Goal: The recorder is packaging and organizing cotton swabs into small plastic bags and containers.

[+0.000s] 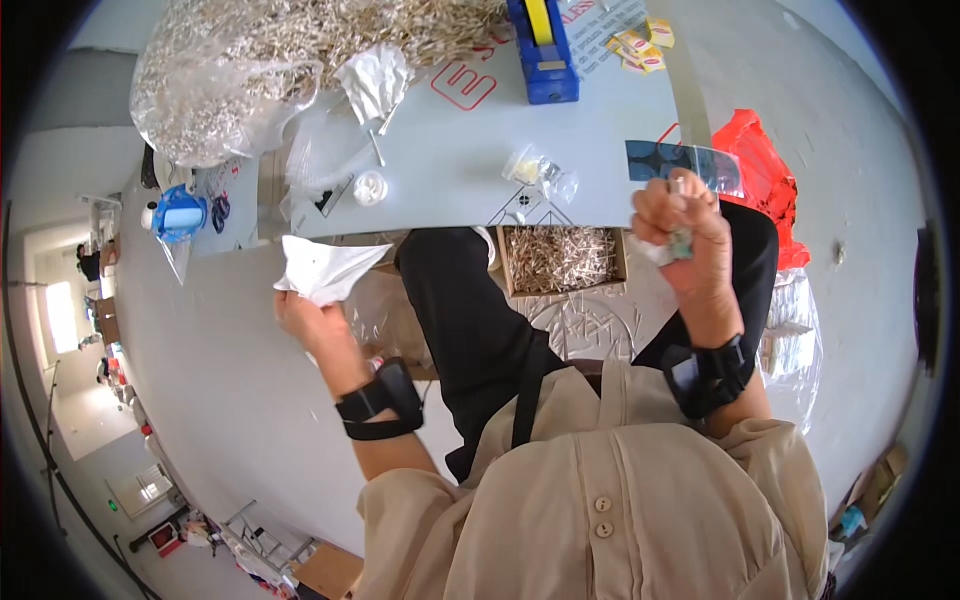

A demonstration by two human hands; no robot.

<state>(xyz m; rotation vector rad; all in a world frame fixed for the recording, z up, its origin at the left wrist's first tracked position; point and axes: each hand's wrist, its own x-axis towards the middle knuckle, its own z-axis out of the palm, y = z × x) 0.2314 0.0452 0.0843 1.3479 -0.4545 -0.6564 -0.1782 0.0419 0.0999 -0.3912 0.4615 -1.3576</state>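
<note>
My left hand (312,325) pinches a white tissue (325,268), which fans out above the fingers just off the table's near edge. My right hand (685,225) is raised at the right, closed around something small with whitish and greenish parts that I cannot make out. Between the hands, a small clear plastic bag (540,172) with pale yellowish content lies near the table edge. Left of it stands a small round white container (370,188). Farther back are a crumpled white tissue (374,82) and a thin white stick (377,148).
A big clear bag (220,90) of small metallic pieces covers the back left of the table (450,190). A blue tape dispenser (550,70) and small yellow packets (640,48) stand farther back. Below the edge sits a box (562,260) of similar pieces; a red bag (765,180) hangs right.
</note>
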